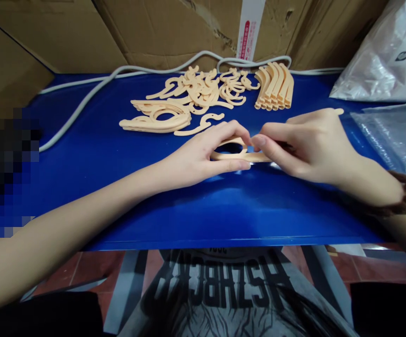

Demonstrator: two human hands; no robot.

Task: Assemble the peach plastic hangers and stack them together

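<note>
Over the blue table, my left hand [210,152] grips a beige plastic piece [255,157] with an oval opening, thumb along its near edge. My right hand [304,147] is closed at the right part of the same piece, its thumb and forefinger pinched beside my left fingertips. Whatever sits inside that pinch is hidden. Behind my left hand lie a loose hooked piece [203,125] and a stack of flat beige pieces [157,122].
A heap of beige hooks [203,89] and a bundle of curved tubes [275,86] lie at the back. A grey cable [83,105] runs before cardboard boxes [188,32]. Plastic bags [385,65] sit at right. The blue table's [203,224] front edge is near my body.
</note>
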